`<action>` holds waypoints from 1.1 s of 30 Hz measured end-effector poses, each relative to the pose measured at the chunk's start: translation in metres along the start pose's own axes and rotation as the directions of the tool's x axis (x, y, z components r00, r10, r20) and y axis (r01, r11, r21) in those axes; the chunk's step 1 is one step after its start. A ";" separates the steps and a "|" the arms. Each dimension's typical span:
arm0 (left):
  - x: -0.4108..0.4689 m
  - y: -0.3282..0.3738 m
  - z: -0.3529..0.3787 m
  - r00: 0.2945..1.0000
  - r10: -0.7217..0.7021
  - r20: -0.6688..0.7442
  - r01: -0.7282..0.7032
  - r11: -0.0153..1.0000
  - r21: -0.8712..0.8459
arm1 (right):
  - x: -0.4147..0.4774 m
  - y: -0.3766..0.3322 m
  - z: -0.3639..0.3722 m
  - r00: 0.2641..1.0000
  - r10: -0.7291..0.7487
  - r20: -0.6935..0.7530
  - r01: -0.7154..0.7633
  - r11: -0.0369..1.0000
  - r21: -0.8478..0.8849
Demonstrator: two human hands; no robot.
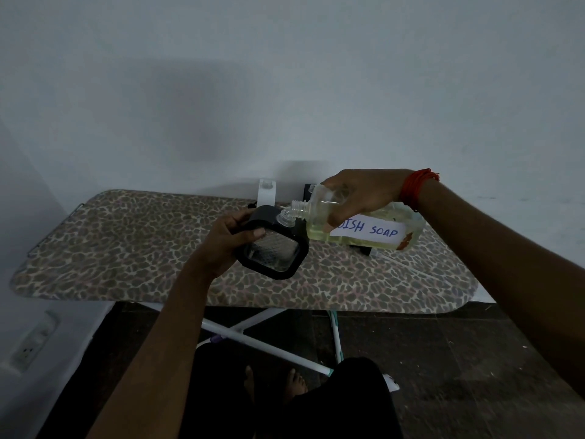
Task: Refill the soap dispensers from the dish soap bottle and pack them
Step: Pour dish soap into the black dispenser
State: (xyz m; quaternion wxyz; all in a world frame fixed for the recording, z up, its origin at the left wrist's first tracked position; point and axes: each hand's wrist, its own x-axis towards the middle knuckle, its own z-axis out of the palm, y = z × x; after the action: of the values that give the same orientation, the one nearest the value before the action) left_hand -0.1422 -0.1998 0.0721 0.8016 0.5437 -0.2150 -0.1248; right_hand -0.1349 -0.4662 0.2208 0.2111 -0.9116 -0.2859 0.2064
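My left hand [228, 239] grips a clear square soap dispenser [274, 252] with a black frame, tilted, its open neck pointing up and right. My right hand [361, 194] holds the dish soap bottle [367, 228], a clear bottle of pale yellow liquid with a white label reading "DISH SOAP". The bottle lies nearly on its side, and its open threaded mouth sits just above the dispenser's neck. Both are held above the leopard-print board [133, 245].
A white object [266, 192] stands at the board's far edge, behind the dispenser. Black items [361, 249] lie partly hidden under the bottle. The wall is close behind. White board legs [253, 339] cross below, above a dark floor and my feet.
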 end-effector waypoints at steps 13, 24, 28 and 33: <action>0.002 0.000 -0.002 1.000 -0.004 -0.021 0.004 1.000 -0.001 | -0.003 -0.005 -0.002 1.000 -0.008 0.010 0.008 1.000 -0.005; 0.001 0.002 0.000 1.000 -0.001 -0.017 0.001 1.000 -0.006 | -0.003 -0.003 -0.002 1.000 0.013 -0.014 -0.013 1.000 -0.002; 0.002 0.002 0.000 1.000 -0.002 -0.016 0.002 1.000 -0.006 | -0.004 -0.004 -0.003 1.000 0.016 -0.003 -0.016 1.000 -0.008; 0.003 0.000 -0.001 1.000 0.007 -0.018 -0.007 1.000 -0.002 | -0.002 -0.002 -0.003 1.000 -0.017 -0.002 0.017 1.000 -0.007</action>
State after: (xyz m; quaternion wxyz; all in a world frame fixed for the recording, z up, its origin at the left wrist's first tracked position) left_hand -0.1389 -0.2000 0.0724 0.8045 0.5431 -0.2098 -0.1173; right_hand -0.1357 -0.4670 0.2245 0.2098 -0.9103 -0.2940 0.2025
